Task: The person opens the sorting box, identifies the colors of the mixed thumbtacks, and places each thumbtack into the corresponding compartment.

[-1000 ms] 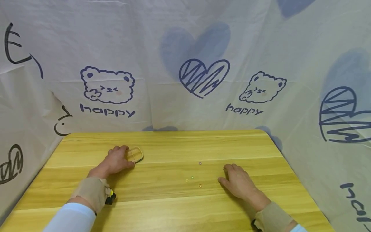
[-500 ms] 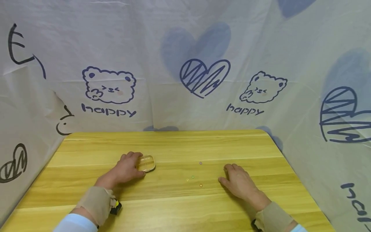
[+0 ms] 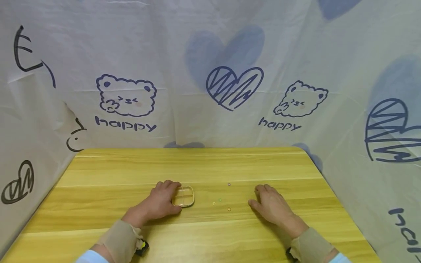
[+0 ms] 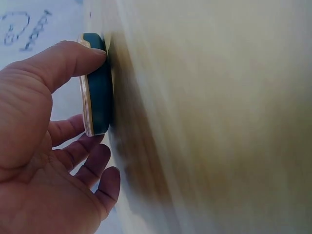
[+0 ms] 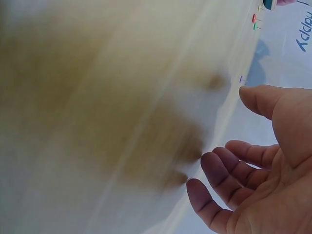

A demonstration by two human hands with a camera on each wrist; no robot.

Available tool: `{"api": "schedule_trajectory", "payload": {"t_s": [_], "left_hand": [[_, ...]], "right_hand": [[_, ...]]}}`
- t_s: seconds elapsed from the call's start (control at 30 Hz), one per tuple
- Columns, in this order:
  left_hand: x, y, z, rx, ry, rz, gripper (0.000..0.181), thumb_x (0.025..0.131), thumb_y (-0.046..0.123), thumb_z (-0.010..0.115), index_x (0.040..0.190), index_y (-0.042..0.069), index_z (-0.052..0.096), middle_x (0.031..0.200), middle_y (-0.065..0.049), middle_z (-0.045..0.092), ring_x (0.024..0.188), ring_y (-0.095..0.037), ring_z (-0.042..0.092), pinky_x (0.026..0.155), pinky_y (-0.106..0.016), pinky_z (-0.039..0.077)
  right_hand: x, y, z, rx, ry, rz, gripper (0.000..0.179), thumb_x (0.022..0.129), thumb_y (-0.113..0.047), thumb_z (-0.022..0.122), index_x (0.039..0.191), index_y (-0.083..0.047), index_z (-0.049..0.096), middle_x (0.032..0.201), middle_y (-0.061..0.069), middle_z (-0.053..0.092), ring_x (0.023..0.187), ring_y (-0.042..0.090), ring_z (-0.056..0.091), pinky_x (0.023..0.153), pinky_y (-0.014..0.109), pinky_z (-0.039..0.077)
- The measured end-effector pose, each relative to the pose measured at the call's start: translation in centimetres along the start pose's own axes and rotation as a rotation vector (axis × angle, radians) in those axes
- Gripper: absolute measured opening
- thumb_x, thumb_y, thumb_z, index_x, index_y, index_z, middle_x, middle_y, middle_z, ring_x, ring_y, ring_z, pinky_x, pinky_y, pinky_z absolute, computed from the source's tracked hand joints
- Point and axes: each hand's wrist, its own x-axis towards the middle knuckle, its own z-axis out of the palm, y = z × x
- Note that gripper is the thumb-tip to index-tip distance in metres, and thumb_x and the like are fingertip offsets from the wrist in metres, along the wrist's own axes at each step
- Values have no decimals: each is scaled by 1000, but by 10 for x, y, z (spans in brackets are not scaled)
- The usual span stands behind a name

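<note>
A small, shallow case (image 3: 183,196) with rounded corners, a see-through top and a gold rim is on the wooden table. Its side (image 4: 100,100) shows dark green in the left wrist view. My left hand (image 3: 163,201) grips its left end between thumb and fingers. To the right of the case lie several tiny coloured pieces with thin upright pins, like thumbtacks: a purple one (image 3: 229,184), a green one (image 3: 220,199), a yellow one (image 3: 213,203) and a red-orange one (image 3: 229,209). My right hand (image 3: 273,206) rests at the table to their right, fingers relaxed, holding nothing.
The wooden table (image 3: 210,237) has rounded far corners. A white cloth (image 3: 184,113) printed with hearts and bears hangs behind it and at both sides. Each wrist wears a beige band (image 3: 120,239).
My left hand has moved the case rightward and nearer to me across the table, closer to the coloured pieces. My right hand and the pieces have stayed in place.
</note>
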Motion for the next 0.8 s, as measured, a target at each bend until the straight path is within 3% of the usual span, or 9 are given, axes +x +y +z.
{"api": "schedule_trajectory", "payload": {"t_s": [0.2,0.4,0.57,0.8], "left_hand": [[-5,19,7,5,3,63,76,78,26,86,142,0,55,130,-16,61,115,-37,52,96,-60,43],[-10,31,13,29,-9,80,76,77,27,84,141,0,55,131,-17,61,117,-37,53,97,-62,44],[-13,35,15,16,-16,64,78,77,27,86,143,0,55,132,-17,61,118,-37,53,99,-60,44],[-16,34,19,-6,5,67,80,77,29,87,144,0,53,130,-16,62,117,-36,54,96,-59,43]], "right_hand": [[-1,-6,-4,9,37,-41,52,100,-34,71,135,4,61,122,18,66,115,37,64,98,54,53],[1,-27,-7,24,83,-114,50,100,-31,73,134,4,63,128,20,66,124,39,61,103,54,51],[6,-52,-2,62,85,-183,49,100,-33,73,135,0,64,129,16,66,124,34,61,103,49,52],[14,-95,10,81,42,-353,48,97,-35,76,131,-3,66,127,11,68,119,29,62,103,47,51]]}}
